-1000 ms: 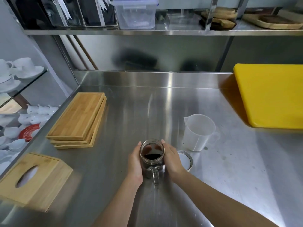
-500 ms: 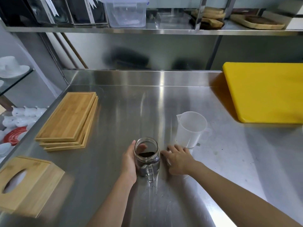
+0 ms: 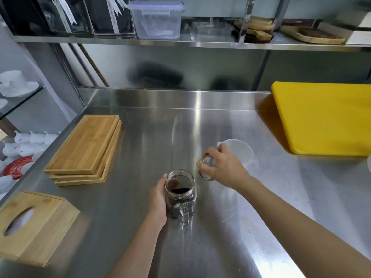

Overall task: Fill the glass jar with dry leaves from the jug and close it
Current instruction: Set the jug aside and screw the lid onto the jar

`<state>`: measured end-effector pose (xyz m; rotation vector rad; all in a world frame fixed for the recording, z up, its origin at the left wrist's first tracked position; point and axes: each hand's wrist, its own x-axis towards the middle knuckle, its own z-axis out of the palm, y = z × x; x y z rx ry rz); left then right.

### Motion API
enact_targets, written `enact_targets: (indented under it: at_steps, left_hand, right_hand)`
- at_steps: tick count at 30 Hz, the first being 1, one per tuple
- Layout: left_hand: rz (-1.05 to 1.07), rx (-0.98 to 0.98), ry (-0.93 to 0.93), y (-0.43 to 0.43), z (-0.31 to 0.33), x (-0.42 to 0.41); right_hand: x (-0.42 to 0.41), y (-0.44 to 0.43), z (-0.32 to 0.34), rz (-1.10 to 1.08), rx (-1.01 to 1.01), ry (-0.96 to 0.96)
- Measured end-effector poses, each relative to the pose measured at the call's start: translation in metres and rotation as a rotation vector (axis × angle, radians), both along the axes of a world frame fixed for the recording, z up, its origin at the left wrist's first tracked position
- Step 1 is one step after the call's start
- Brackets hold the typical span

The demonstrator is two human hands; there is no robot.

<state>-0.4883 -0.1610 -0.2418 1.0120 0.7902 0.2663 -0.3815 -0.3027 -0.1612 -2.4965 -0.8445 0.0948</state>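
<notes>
**One open jar held, one lid lifted clear of the counter**

Far left, one light wooden tissue box (image 3: 30,225) with an oval slot sits at the counter edge, its near corner blurred. Behind it lies one stack of flat bamboo trays (image 3: 84,149); three edges can be counted, and any further tray beneath cannot be made out. White crockery on the side shelves is cut off by the frame.

At centre stands one clear glass jar with a handle (image 3: 180,194), upright on the stainless steel counter (image 3: 140,137), mouth open, dark dry leaves inside. The left hand (image 3: 158,199) wraps its left side, fingers curled round the far wall and partly visible through the glass.

Just right of the jar, the right hand (image 3: 222,167) is raised above the counter, palm down, fingertips pinching one round metal lid (image 3: 205,167) by its rim; the lid is tilted and largely hidden under the hand. Behind that hand, one translucent white plastic jug (image 3: 239,149) stands upright, partly covered. One thick yellow cutting board (image 3: 325,117) is cut off at right.
</notes>
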Motion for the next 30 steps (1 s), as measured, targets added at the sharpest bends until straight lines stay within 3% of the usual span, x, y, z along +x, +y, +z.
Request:
enact_targets:
  at_steps: [3,8,13,23,30]
  left_hand:
    - [-0.012,0.003,-0.011,0.001,0.001,-0.001]
    - [-0.016,0.007,-0.037,0.002,-0.002,0.0]
    - [-0.043,0.021,-0.036,0.004,-0.002,0.0]
    - [-0.039,0.057,0.001,-0.001,0.01,0.0]
    - [-0.086,0.237,0.009,0.011,0.009,-0.004]
  right_hand:
    - [-0.004,0.003,0.011,-0.057,0.197,-0.015]
    - [-0.017,0.008,0.012,0.073,0.402,0.038]
    - [-0.029,0.009,0.002,0.313,0.244,0.125]
    - [-0.028,0.018,0.02,0.541,0.073,0.186]
    - [-0.024,0.026,0.03,0.679,-0.142,0.121]
